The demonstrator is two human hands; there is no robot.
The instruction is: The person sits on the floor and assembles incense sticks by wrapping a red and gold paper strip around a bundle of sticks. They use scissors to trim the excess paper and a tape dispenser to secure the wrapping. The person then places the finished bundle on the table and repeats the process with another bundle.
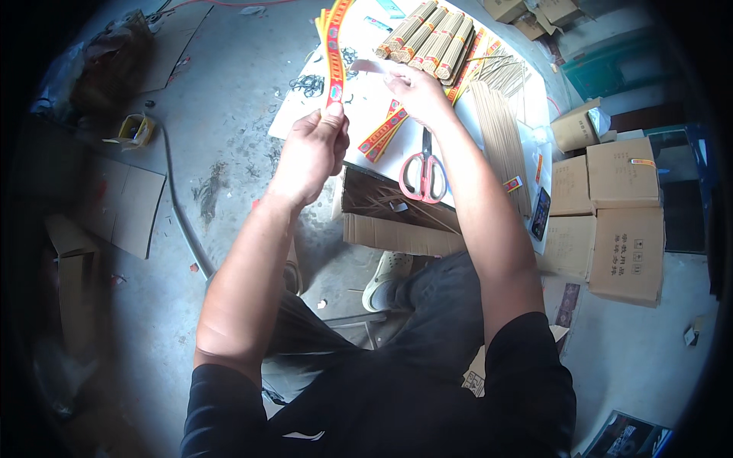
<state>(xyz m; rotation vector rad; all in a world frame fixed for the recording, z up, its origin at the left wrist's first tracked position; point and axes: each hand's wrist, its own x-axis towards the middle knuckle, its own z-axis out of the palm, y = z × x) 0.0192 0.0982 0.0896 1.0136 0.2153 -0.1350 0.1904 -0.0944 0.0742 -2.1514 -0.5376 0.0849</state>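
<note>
My left hand point(314, 145) is raised at the table's left side, its thumb and fingers closed on the lower end of some red-and-yellow printed paper strips point(334, 61). The strips stand up from the fist and curve out past the picture's top edge. Over the table, my right hand point(416, 90) pinches a pale, flat, narrow piece point(369, 67) that points left; its kind is not plain. Below that hand lie more printed paper strips point(384, 131) and red-handled scissors point(423, 177). Beyond it are stacked bundles of thin sticks point(429, 38) with red-and-yellow bands.
Loose thin sticks point(498, 145) and a phone point(540, 214) lie along the right of the white table point(294, 114). Black rubber bands point(307, 85) are at its left. An opened carton point(401, 235) stands under the front edge. Cardboard boxes point(622, 175) are stacked on the right.
</note>
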